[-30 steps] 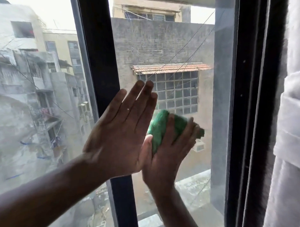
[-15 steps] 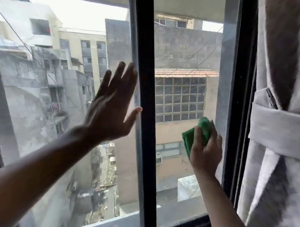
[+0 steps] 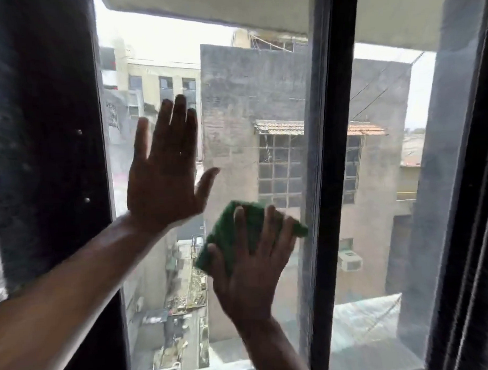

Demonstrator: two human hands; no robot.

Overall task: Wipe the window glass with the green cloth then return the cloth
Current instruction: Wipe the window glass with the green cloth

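Since 0.5 s ago the right hand (image 3: 251,270) w/ the green cloth (image 3: 228,235) has slid left, off the pane right of the black centre bar (image 3: 336,181) onto the window glass (image 3: 235,116) left of it; cloth's right tip now nearly touches that bar; left hand (image 3: 165,176) sits a bit right of where it was, just above-left of the cloth. Right hand is flat, fingers spread over the cloth, pressing it to the pane rather than clenched round it; left hand is open, palm flat on the glass, fingers up, thumb out to the right, holding nothing. Dark frame post (image 3: 45,153) stands at far left; grey building (image 3: 250,82) shows through the glass beyond.
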